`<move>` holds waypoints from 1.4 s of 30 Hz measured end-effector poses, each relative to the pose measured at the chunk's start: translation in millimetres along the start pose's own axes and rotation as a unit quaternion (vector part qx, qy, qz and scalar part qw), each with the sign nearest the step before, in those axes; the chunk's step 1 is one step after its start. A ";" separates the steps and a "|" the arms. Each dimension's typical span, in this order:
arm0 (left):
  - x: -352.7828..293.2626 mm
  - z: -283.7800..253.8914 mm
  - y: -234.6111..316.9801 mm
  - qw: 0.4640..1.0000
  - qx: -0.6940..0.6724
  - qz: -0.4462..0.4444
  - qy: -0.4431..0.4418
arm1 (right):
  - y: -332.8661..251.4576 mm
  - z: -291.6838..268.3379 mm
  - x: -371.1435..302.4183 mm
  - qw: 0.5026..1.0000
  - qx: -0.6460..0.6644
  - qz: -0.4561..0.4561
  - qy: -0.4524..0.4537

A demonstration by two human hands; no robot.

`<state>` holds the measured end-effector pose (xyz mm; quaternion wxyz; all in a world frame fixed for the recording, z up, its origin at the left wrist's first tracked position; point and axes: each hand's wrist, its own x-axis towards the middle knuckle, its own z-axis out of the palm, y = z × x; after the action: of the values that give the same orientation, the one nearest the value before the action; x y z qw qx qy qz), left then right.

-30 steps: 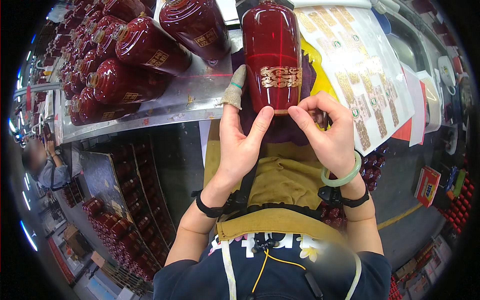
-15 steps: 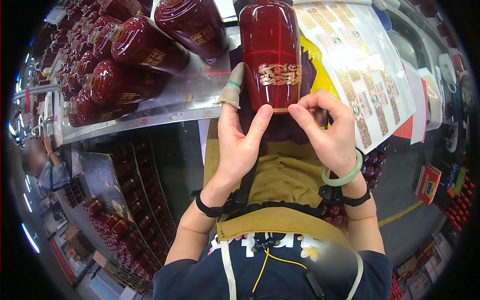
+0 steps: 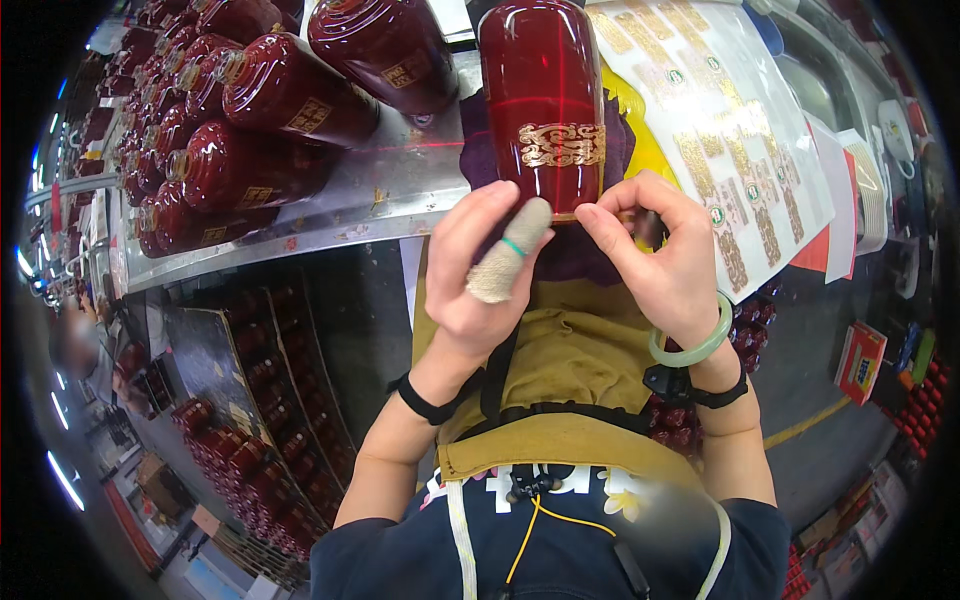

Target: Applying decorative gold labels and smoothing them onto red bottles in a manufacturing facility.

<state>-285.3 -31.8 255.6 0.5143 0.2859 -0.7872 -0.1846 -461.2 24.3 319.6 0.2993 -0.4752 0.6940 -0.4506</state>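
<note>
A dark red glass bottle (image 3: 545, 90) with a gold scroll-patterned label (image 3: 562, 146) rests on a purple cloth (image 3: 480, 150), its lower end toward me. Along that end runs a thin gold strip (image 3: 566, 217). At the strip's right end, the thumb and forefinger of my right hand (image 3: 665, 255) are pinched together. My left hand (image 3: 475, 260) is curled at the lower left of the bottle, one finger wearing a grey fabric finger sleeve (image 3: 508, 255) with a green band. The fingers press together by the bottle's edge; what lies between them is hidden.
More red bottles (image 3: 300, 85) crowd the metal table (image 3: 400, 190) on the left. A sheet of gold stickers (image 3: 730, 130) lies on the right, over a yellow sheet (image 3: 640, 130). Below left stands a rack of red bottles (image 3: 270, 370); another person (image 3: 125, 350) is at the far left.
My left hand has turned over and come in toward the bottle's lower edge, its sleeved finger swinging from the bottle's left side to the front. My right hand stays nearly in place.
</note>
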 end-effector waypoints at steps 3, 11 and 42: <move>8.3 2.4 -3.1 0.996 0.057 0.065 -0.006 | 0.2 -1.7 0.8 1.000 -0.002 0.007 -0.007; 14.2 2.4 -0.9 0.991 0.089 0.096 -0.030 | 11.9 -33.2 7.9 0.995 -0.043 -0.028 -0.083; 11.7 -2.2 1.2 0.989 0.104 0.097 -0.042 | 13.1 -34.1 7.2 0.996 -0.027 0.013 -0.086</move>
<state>-287.1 -38.4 265.5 0.4636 0.2522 -0.8471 -0.0629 -497.8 31.0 321.8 0.3505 -0.5110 0.6837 -0.3855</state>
